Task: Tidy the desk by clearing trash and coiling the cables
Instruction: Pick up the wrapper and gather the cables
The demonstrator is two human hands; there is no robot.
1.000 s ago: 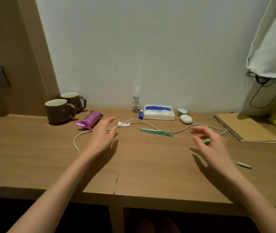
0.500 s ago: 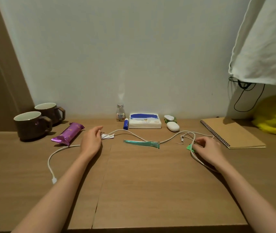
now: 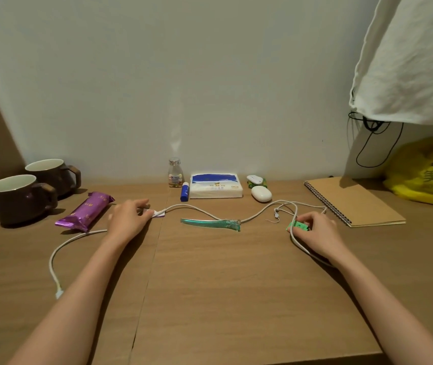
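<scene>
Fingers (image 3: 142, 205) of left hand (image 3: 128, 221) loosely bent, tips touching white paper scrap (image 3: 158, 213) beside the cable; pinch or mere touch, cannot tell. Fingers (image 3: 309, 219) of right hand (image 3: 316, 231) curled tight, tips gripping green scrap (image 3: 297, 226). Wooden desk (image 3: 210, 299) beneath both. White cloth (image 3: 407, 61) hanging upper right, yellow plastic bag (image 3: 426, 177) below it at far right. Spiral notebook (image 3: 352, 201) flat, just right of right hand. White charging cable (image 3: 51, 263) strung across the desk: connector end near left, run passing under left hand, middle crossing right end of teal wrapper strip (image 3: 204, 222), far part looping under right hand. Brown mugs (image 3: 17, 198), two, far left, purple snack wrapper (image 3: 86, 214) beside them. Tissue pack (image 3: 215, 187) at the wall, small glass bottle (image 3: 175, 172) and blue tube (image 3: 184, 192) to its left, white pebble-shaped case (image 3: 261, 194) to its right
</scene>
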